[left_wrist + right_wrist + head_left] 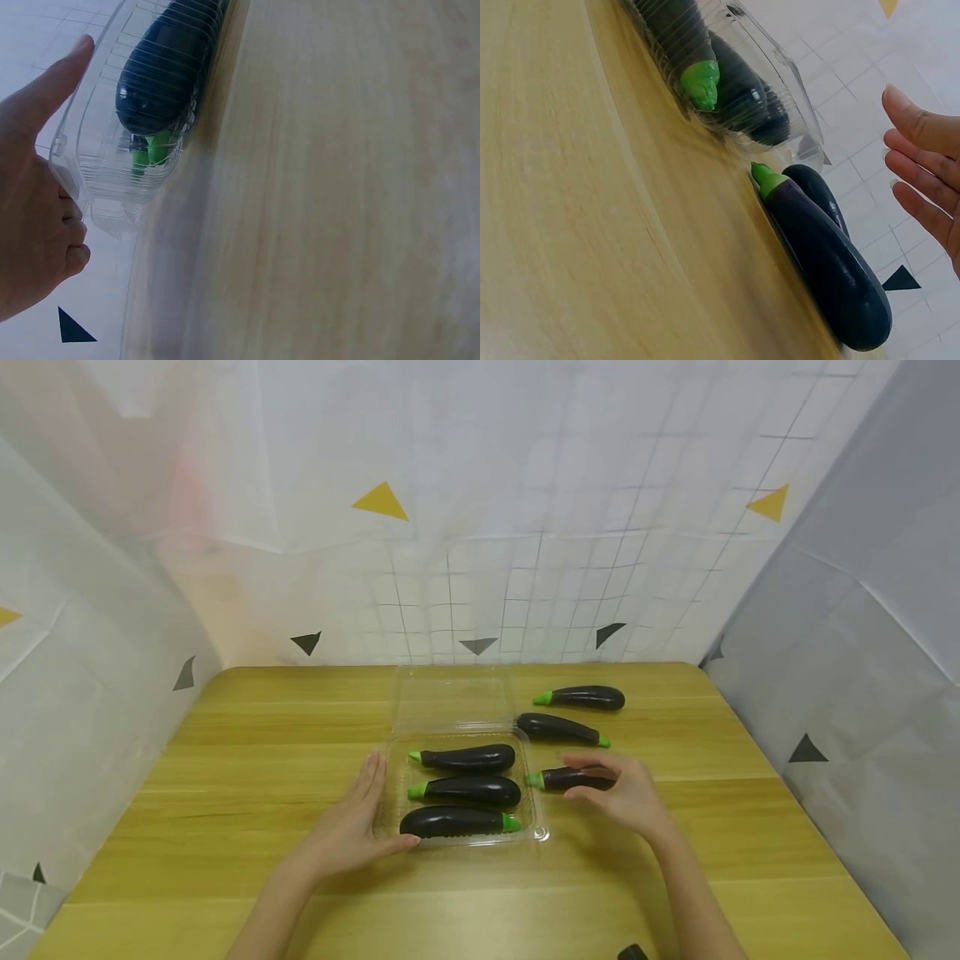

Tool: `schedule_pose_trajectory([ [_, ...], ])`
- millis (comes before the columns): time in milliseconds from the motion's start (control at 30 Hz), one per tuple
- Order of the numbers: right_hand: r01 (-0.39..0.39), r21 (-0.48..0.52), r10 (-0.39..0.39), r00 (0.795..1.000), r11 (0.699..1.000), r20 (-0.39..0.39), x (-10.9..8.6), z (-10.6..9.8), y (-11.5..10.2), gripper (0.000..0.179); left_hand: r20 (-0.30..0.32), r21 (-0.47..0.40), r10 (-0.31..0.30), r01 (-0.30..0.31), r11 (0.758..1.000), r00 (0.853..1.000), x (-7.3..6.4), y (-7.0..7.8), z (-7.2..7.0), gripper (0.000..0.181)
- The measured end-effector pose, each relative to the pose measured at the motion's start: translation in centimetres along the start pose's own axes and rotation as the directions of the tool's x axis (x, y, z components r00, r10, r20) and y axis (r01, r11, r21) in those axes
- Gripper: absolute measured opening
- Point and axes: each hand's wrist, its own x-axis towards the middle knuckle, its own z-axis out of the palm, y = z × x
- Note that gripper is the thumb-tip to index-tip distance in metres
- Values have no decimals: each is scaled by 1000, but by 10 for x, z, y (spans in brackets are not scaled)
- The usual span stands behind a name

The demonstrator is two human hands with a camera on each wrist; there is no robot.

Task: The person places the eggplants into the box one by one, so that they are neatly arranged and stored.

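A clear plastic clamshell box (537, 806) lies with its lid (453, 697) folded back. Inside are three dark purple eggplants with green stem ends: one at the back (472, 758), one in the middle (476, 790) and one at the front (453, 821). My left hand (352, 822) rests against the box's front left corner, fingers along the left side and thumb at the front edge. To the right of the box, my right hand (626, 789) hovers over a loose eggplant (829, 262), fingers spread and apart from it in the right wrist view.
Two more eggplants lie behind the right hand: one close to the box's hinge side (558, 727), another farther back (588, 697). White patterned sheets (480, 527) enclose the wooden table (247, 760) at the back and sides. A small black object (632, 952) shows at the bottom edge.
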Motion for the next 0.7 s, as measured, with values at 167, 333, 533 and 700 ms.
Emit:
schedule_pose_trajectory([
  [167,-22,29,22,1000,999,-1,-2,-4,2,44,2,1,-2,2,1000,1000,0,-1,0,120],
  [333,-33,33,33,999,999,-4,-2,-7,5,44,0,1,0,0,1000,1000,0,-1,1,120],
  [533,-39,8,39,999,999,-7,-2,-11,-5,42,10,3,-6,5,1000,1000,0,0,0,120],
  [700,-53,-1,53,999,999,-2,-2,-14,-27,40,11,2,-7,7,1000,1000,0,1,0,121],
])
